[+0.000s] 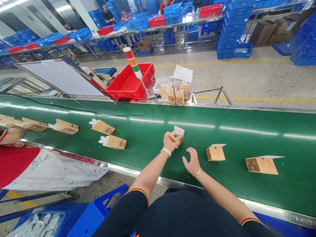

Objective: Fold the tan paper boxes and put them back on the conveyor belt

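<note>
My left hand (171, 142) is wrapped round a small brown cardboard box (181, 138), which stands upright with its top flap raised. Just to the right, my right hand (192, 162) hovers above the green conveyor belt (153, 158), fingers apart and holding nothing. Farther right on the belt lie a cardboard box with a raised flap (216, 153) and a longer cardboard box (262, 165), its flap also lifted. On the left, two printed cardboard boxes (115, 142) lie flat with white flaps sticking out.
More cardboard boxes (64, 126) lie at the belt's left end, near a co-worker's hand (13, 135). Behind the belt stand a red bin (130, 80), a signal light (133, 62) and a tray of upright boxes (176, 95). A blue stool (96, 210) is below left.
</note>
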### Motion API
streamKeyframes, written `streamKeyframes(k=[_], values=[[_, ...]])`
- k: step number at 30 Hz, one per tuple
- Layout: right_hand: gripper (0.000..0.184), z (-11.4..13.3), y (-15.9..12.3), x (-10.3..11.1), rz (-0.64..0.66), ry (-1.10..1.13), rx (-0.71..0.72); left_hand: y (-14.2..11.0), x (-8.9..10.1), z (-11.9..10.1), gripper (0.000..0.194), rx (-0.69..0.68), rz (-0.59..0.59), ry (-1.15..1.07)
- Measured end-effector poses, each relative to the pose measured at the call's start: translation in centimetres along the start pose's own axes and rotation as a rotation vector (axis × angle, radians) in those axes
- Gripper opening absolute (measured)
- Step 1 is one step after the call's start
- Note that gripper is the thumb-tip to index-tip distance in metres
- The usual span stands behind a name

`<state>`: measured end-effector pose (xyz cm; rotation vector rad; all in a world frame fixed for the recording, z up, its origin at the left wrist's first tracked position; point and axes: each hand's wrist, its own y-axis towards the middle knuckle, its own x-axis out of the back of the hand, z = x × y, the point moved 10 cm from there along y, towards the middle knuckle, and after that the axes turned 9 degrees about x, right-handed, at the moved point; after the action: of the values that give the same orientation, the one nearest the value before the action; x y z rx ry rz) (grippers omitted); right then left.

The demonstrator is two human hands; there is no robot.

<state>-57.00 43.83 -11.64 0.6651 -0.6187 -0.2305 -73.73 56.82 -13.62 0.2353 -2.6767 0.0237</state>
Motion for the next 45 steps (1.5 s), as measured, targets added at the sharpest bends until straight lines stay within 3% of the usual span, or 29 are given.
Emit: streamKeyframes(k=[3,7,11,15,17,19,22,24,27,30,32,35,37,39,42,45], values=[[0.052,0.7,-1.8,-0.2,0.056,-0.058,0.085,-6.6,0.1,1.9,0.07,-0.081,-0.008,0.058],[0.065,1.1,-4.9,-0.4,0.166,-0.099,0.148,-13.4,-0.8,2.2,0.054,-0.419,0.307,0.133],[0.064,0.7,-5.2,0.4,0.124,-0.158,0.134,-13.2,-1.7,1.4,0.032,-0.551,0.502,0.249],[0.023,0.4,-3.7,0.4,0.116,-0.157,0.082,-11.4,-2.7,-0.5,0.02,-0.555,0.568,0.186],[0.017,-0.3,-3.4,0.3,0.091,-0.094,-0.034,-11.1,-3.0,-0.9,0.013,-0.503,0.584,0.106],[0.028,-1.8,-4.1,0.9,-0.036,-0.032,-0.252,-10.5,-3.0,-0.4,0.012,-0.369,0.539,-0.011],[0.033,-3.9,-6.4,1.9,-0.236,-0.029,-0.53,-9.5,-3.6,2.6,0.022,0.016,0.476,-0.188],[0.029,-4.5,-7.2,1.8,-0.269,-0.054,-0.604,-9.6,-5.0,4.2,0.027,0.212,0.503,-0.232],[0.03,-5.1,-7.7,1.3,-0.278,-0.065,-0.668,-9.8,-6.9,4.4,0.031,0.273,0.575,-0.224],[0.03,-4.6,-7.8,1.7,-0.275,-0.066,-0.689,-10.1,-7.4,4.3,0.032,0.284,0.617,-0.215],[0.034,-4.0,-7.5,3.8,-0.29,-0.111,-0.652,-10.3,-6.8,4.3,0.039,0.267,0.63,-0.206],[0.051,-3.4,-6.5,11.3,-0.357,-0.445,-0.568,-10.9,-5.7,3.2,0.077,0.099,0.656,-0.144],[0.065,-4.4,-6.0,17.1,-0.363,-0.721,-0.646,-11.7,-5.9,2.0,0.096,-0.026,0.715,-0.089],[0.071,-6.9,-5.6,20.7,-0.229,-0.802,-0.783,-12.6,-7.0,0.9,0.09,-0.06,0.796,-0.071],[0.066,-9.2,-6.6,22.6,-0.012,-0.8,-0.912,-13.8,-9.1,-0.9,0.072,-0.046,0.828,-0.09],[0.066,-8.2,-10.6,23.8,0.038,-0.875,-1.012,-15.1,-10.5,-2.3,0.07,-0.083,0.758,-0.077]])
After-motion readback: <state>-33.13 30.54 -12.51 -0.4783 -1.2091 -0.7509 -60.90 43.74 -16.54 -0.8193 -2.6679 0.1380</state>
